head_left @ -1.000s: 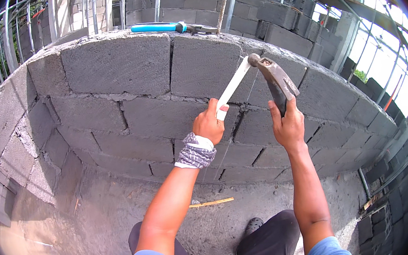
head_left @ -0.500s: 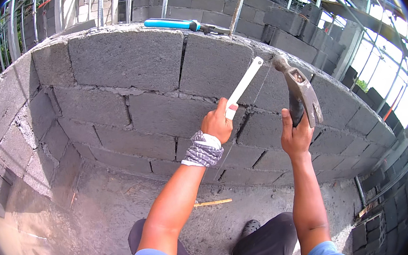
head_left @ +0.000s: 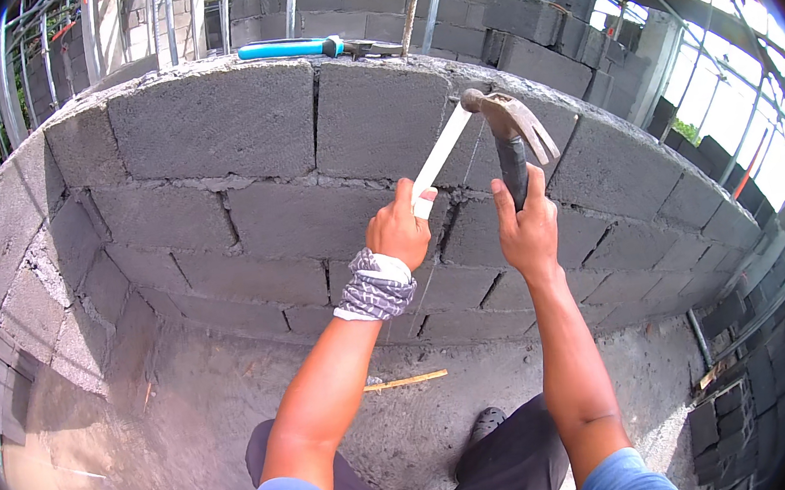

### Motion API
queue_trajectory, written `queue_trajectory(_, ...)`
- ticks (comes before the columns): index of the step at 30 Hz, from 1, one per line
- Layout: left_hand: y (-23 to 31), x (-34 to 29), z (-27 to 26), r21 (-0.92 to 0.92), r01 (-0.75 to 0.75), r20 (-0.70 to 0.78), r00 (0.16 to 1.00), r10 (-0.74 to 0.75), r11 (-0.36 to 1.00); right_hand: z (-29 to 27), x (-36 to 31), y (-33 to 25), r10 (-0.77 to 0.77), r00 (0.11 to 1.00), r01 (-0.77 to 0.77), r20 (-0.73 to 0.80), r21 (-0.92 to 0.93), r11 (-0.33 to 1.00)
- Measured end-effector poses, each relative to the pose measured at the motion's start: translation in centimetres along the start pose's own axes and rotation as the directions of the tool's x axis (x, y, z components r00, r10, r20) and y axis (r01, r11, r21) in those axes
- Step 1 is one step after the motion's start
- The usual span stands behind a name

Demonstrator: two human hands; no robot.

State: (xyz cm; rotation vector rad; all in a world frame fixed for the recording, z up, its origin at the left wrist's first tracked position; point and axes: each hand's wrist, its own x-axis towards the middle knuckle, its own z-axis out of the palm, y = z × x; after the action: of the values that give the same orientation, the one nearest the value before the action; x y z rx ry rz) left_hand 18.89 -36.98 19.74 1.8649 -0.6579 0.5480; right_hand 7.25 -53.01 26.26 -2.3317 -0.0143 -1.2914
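The left hand [head_left: 400,230] is closed around the low end of a thin white stick [head_left: 441,156]; the stick slants up and to the right across the grey block wall [head_left: 218,129], and its top end reaches the head of the hammer [head_left: 507,132]; the grip of this hand is tight on the stick, with the thumb on top. A grey patterned cloth [head_left: 375,285] is wrapped around the left wrist.

The right hand [head_left: 526,226] holds the hammer by its dark handle, low down, with the fingers curled around it; the hammer stands nearly upright in front of the wall, and its metal head (with a forked claw pointing to the right) is up near the top row of blocks; the two hands are just beside each other.

On top of the wall lies a tool with a blue handle [head_left: 286,49]; it is well apart from both hands. Down on the rough concrete floor [head_left: 192,429] a thin yellow strip [head_left: 407,380] lies between the wall and the person's dark trousers; a dark shoe [head_left: 486,422] shows near the right leg. More grey blocks [head_left: 743,395] are stacked at the right, low down; metal bars [head_left: 168,20] stand behind the wall.
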Motion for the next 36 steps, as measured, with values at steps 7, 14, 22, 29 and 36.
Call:
queue_trajectory(7,0.5,0.1,-0.6,0.007,-0.016,-0.004,1.000,0.016,1.000,1.0,-0.4,0.5,-0.075,0.984,0.088,-0.161,0.074,0.993)
queue_trajectory(14,0.1,0.6,-0.7,0.123,0.039,-0.008,0.999,-0.038,0.992,0.4,-1.6,1.9,0.126,0.992,-0.123,-0.022,0.112,0.986)
queue_trajectory(22,1.3,0.0,-0.3,0.180,-0.185,-0.123,0.970,0.209,0.966,-0.5,-4.3,3.3,0.253,0.967,-0.241,0.000,0.310,0.920)
queue_trajectory(29,2.4,0.0,0.1,0.153,-0.112,-0.072,0.990,0.124,0.982,-1.2,-4.5,3.0,0.251,0.967,-0.215,-0.038,0.404,0.889)
queue_trajectory(36,3.4,-0.2,-1.0,0.029,-0.056,0.102,0.993,0.053,0.998,-1.6,-4.8,3.2,0.225,0.972,-0.177,-0.072,0.408,0.896)
